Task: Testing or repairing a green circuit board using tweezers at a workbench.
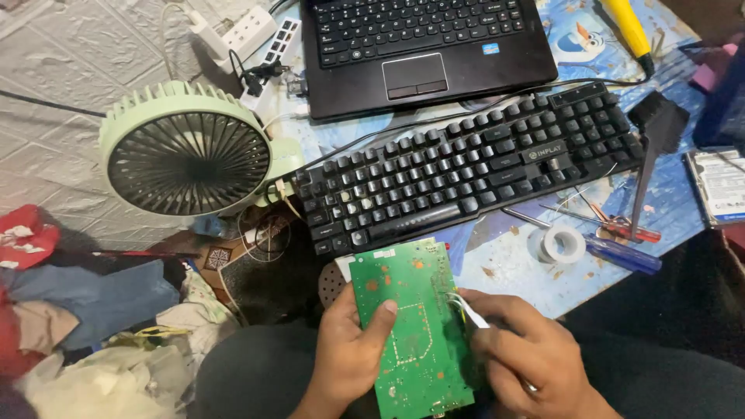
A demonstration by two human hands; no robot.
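Head view. We find the left hand closed on the left edge of a green circuit board, thumb laid across its face, fingers hidden behind. The board stands nearly upright in front of us, over the lap, between the two hands. The right hand grips the board's right edge; its fingers pinch a small white part with thin white wires at that edge. We cannot tell what the part is.

Just beyond the fingertips of both hands, a black keyboard lies slantwise on the tabletop, its near edge just above the board's top. Further out from the hands sits a black laptop, lid open. Out beyond the right hand we note a roll of white tape, touching or just beside a blue-handled tool, with a red-handled tool close by, a black brush and, at the far edge, a yellow handle. Far right of that hand lies a flat silver drive.

Out beyond and left of the left hand, a pale green fan faces up; behind it lie white power strips. Left of the left hand, crumpled clothes are heaped at the floor side.
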